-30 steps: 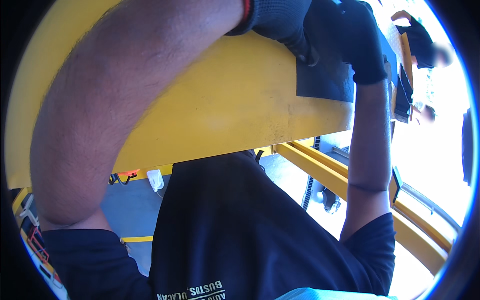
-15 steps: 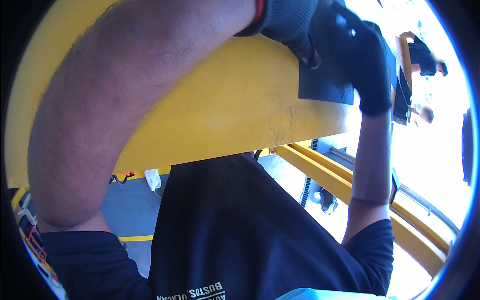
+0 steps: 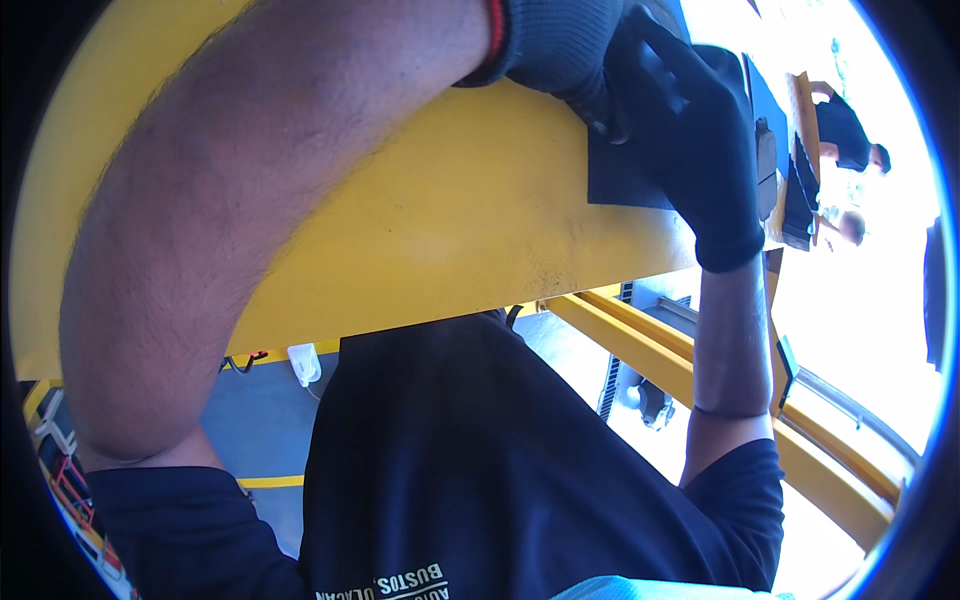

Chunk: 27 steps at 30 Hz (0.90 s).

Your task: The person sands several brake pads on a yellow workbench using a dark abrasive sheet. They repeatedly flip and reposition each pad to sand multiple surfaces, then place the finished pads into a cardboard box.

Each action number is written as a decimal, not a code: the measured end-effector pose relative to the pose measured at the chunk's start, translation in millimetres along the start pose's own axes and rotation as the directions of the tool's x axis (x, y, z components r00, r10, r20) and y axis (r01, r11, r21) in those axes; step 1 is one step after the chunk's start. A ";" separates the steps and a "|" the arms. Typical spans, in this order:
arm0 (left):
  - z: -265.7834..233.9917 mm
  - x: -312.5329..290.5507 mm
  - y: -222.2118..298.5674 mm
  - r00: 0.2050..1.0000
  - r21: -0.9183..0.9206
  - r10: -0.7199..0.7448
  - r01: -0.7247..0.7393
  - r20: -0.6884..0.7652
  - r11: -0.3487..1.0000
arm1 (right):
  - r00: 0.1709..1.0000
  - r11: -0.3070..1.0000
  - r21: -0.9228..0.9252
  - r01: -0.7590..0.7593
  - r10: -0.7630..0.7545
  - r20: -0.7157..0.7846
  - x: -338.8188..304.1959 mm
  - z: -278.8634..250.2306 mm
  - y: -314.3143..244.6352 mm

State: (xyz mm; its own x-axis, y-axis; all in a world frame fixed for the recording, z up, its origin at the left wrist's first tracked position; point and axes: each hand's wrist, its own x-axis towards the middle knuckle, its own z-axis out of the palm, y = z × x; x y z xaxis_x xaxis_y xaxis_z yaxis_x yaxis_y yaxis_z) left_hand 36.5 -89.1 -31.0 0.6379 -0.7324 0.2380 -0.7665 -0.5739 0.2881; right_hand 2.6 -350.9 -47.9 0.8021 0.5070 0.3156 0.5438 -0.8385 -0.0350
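Left hand point(image 3: 565, 50) and right hand point(image 3: 695, 140) close together over dark sheet point(image 3: 622, 182)

Both hands in dark gloves, red trim on left cuff. Sheet lies flat on the yellow top point(image 3: 430, 240), toward its right end, one corner and lower edge showing, rest covered by hands. Left hand comes in at upper frame edge, thumb pointing down next to the sheet's left edge; other fingers cut off or hidden, can't tell if apart or clamped on anything. Right hand over the sheet's right part, fingers bent toward left hand, dark on dark; can't tell if they're together or pinching something. Hands overlap in view, contact unclear.

Grey piece point(image 3: 766, 165) just right of right hand, kind unclear. Left forearm point(image 3: 210, 200) arcs across the yellow top; right forearm point(image 3: 735, 335) rises past its right end. Dark shirt point(image 3: 450, 430) below, at the near edge. Yellow rails point(image 3: 645, 350) lower right. White thing point(image 3: 304, 364) under the near edge, left of shirt. Co-worker in dark clothes point(image 3: 845, 130) far right, well apart from the hands.
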 end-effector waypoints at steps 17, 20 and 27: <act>-9.9 -9.3 17.3 0.995 0.075 -0.088 0.091 -0.040 0.993 | 1.000 1.000 0.028 -0.003 0.002 0.020 16.4 8.1 16.4; -19.1 -14.2 23.4 0.991 0.122 -0.132 0.129 0.009 0.984 | 0.997 1.000 -0.009 -0.030 0.031 0.066 10.8 -10.3 -5.3; -1.2 -16.5 9.5 0.995 0.115 -0.035 0.046 -0.095 0.992 | 0.999 0.999 0.005 -0.039 0.039 0.030 7.5 -3.0 -11.3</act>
State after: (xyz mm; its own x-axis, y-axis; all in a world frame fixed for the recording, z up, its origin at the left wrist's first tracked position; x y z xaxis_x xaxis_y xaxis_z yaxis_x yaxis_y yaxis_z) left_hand 18.8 -82.0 -31.1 0.6684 -0.6740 0.3144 -0.7400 -0.6451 0.1902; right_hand 1.7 -338.2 -42.3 0.8297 0.4800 0.2850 0.5134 -0.8566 -0.0519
